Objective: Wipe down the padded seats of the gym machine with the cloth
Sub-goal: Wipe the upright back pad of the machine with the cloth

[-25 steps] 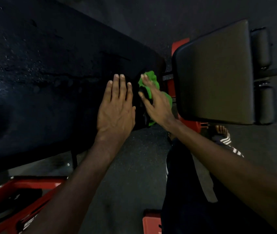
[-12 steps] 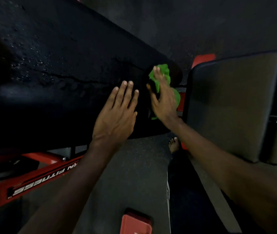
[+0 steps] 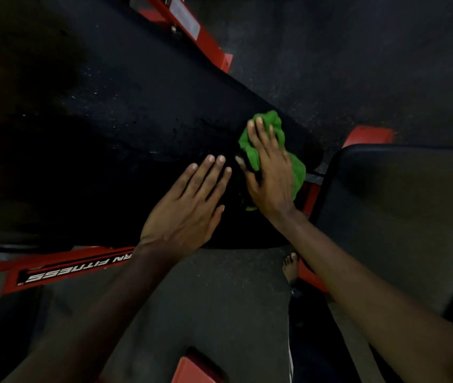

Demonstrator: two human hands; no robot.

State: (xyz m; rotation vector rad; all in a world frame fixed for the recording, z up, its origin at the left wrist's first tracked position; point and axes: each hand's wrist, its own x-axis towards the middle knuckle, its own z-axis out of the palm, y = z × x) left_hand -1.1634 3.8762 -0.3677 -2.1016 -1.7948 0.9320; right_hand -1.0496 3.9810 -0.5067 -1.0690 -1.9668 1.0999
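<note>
A long black padded backrest (image 3: 114,128) of the gym machine runs from the upper left to the middle. A crumpled green cloth (image 3: 272,134) lies near its lower right end. My right hand (image 3: 269,172) presses flat on the cloth with straight fingers; the thumb lies on the pad beside it. My left hand (image 3: 189,208) rests flat on the same pad, just left of the right hand, fingers straight and together. A second dark padded seat (image 3: 402,217) sits at the right, apart from both hands.
The red steel frame (image 3: 65,269) with white lettering runs under the pad at lower left, and another red frame part (image 3: 189,31) shows at the top. A bare foot (image 3: 291,266) stands on the dark rubber floor (image 3: 219,299). A red plate (image 3: 192,369) lies at the bottom.
The view has swung left and up along the pad. My right hand with the cloth has stayed near the pad's lower right end, and my left hand stays flat beside it.
</note>
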